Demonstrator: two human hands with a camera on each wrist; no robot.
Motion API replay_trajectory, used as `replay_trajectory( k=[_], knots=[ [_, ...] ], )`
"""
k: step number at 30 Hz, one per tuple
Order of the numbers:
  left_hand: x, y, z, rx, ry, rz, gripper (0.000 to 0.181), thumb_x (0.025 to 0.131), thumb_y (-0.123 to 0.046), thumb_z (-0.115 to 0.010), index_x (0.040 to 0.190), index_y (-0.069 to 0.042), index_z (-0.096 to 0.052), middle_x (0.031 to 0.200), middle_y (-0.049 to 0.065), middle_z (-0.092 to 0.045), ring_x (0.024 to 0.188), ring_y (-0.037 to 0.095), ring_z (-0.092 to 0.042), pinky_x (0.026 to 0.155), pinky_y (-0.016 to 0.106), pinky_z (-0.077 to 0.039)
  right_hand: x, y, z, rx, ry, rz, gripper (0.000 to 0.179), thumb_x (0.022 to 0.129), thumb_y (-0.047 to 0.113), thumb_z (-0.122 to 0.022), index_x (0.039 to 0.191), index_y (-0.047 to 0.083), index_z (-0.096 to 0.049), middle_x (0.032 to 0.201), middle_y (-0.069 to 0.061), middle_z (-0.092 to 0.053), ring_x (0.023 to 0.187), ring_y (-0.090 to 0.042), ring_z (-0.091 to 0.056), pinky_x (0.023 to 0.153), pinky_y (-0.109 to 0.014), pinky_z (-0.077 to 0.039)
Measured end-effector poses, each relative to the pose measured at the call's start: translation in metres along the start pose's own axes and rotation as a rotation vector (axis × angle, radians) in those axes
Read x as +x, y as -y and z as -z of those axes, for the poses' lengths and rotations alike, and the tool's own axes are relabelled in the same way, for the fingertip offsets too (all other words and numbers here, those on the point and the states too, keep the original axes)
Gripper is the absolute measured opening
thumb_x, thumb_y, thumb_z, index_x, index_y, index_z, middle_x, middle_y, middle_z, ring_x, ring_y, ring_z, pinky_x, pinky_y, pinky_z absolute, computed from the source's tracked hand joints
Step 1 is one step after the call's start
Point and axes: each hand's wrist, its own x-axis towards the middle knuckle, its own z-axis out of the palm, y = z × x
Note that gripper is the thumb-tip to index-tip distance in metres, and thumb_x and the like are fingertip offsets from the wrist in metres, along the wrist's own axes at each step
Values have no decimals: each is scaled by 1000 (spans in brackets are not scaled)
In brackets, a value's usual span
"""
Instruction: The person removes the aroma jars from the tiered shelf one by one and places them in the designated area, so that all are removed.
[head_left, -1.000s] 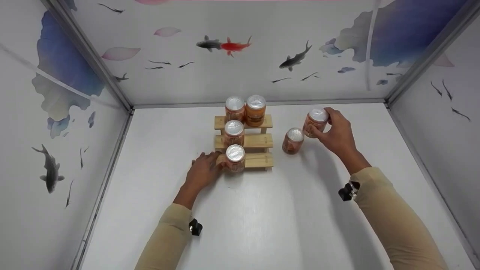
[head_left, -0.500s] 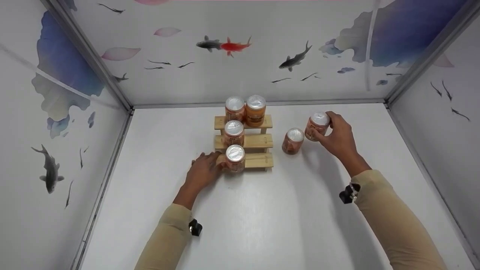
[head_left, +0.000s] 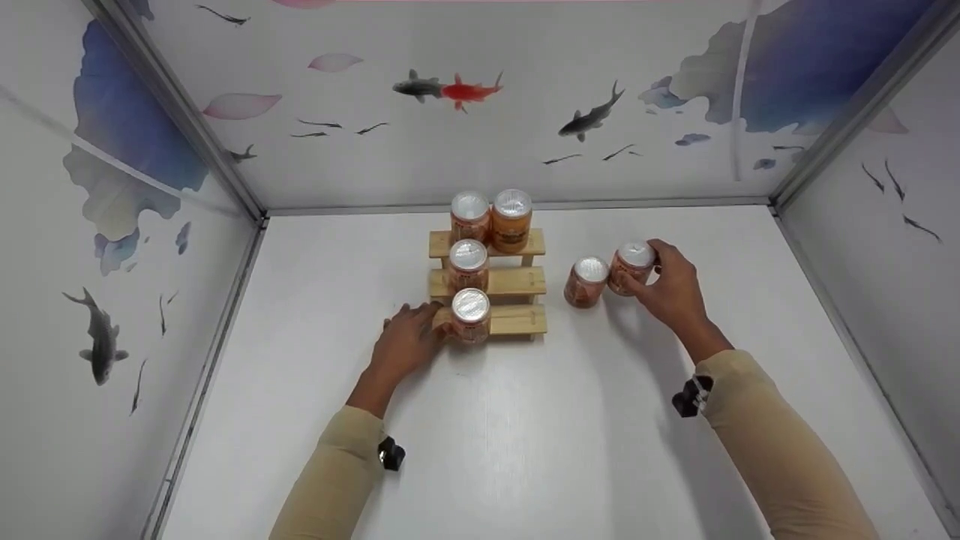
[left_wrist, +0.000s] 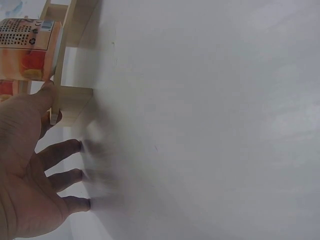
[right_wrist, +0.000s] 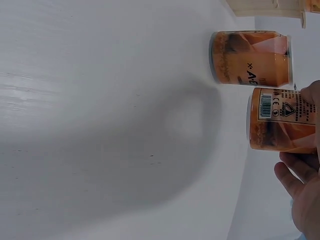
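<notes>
My right hand [head_left: 673,287] grips an orange drink can [head_left: 631,268] by its upper part, thumb on the near side and fingers behind. In the right wrist view this can [right_wrist: 282,120] is close beside a second orange can [right_wrist: 252,59], which stands on the table. My left hand [head_left: 407,341] is at the left end of a three-step wooden stand [head_left: 517,320]. Its thumb and index finger pinch the lowest plank [left_wrist: 59,70], while the other fingers spread down to the table. A can [head_left: 470,319] stands on that step, right by the thumb.
The middle step bears one can [head_left: 468,268]; the top step bears two, an orange can [head_left: 469,217] and a more yellow-orange can [head_left: 511,223]. Behind the stand rises a white back wall [head_left: 360,172] with painted fish. Side walls close off the white table [head_left: 480,450].
My right hand has brought its can toward me, from behind the standing can to alongside it. The left hand and the stand have stayed in place.
</notes>
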Motion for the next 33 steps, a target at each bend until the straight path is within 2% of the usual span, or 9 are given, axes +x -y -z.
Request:
replay_trajectory(
  k=[3,10,13,16,23,30,33],
  knots=[
    [1,1,0,12,-10,-16,56,110,-54,-61,158,-25,-62,162,14,-63,158,54,-45,118,87,-33,-1,-2,-2,2,23,-16,69,99,19,-86,151,-10,-52,142,-31,-65,128,-45,-67,108,-63,-56],
    [-19,-38,29,17,42,27,54,112,-44,-61,160,-19,-60,164,18,-59,160,54,-41,123,85,-30,-3,-7,-6,-17,75,-71,69,100,17,-84,154,-9,-49,147,-32,-62,130,-45,-64,108,-61,-54],
    [-21,-43,32,37,64,47,56,113,-44,-59,163,-19,-57,167,18,-56,162,52,-39,127,82,-28,-4,-9,-8,-27,87,-84,71,100,16,-84,156,-9,-48,149,-32,-61,131,-46,-63,108,-61,-54],
    [-20,-42,31,34,58,47,55,113,-43,-60,163,-19,-57,166,18,-57,162,52,-39,127,82,-28,-5,-11,-9,-25,93,-76,72,100,16,-84,156,-10,-47,149,-33,-61,131,-46,-63,109,-62,-54],
    [-17,-29,22,9,-2,13,52,111,-46,-62,157,-21,-63,160,17,-63,157,55,-46,119,87,-34,-8,-12,-11,-10,106,-57,70,101,18,-84,154,-11,-48,148,-33,-61,132,-46,-64,109,-62,-54],
    [-19,-39,30,-9,44,46,52,112,-36,-63,160,-16,-60,164,20,-58,161,54,-40,126,83,-27,-8,-14,-12,13,128,-72,72,101,18,-83,156,-10,-47,151,-34,-60,138,-50,-62,114,-64,-53],
    [-19,-35,27,-8,22,26,51,111,-37,-63,159,-18,-61,162,20,-61,159,54,-42,123,85,-30,-9,-16,-14,16,130,-74,72,101,18,-83,156,-10,-46,152,-34,-60,139,-50,-62,114,-64,-53]
  ],
)
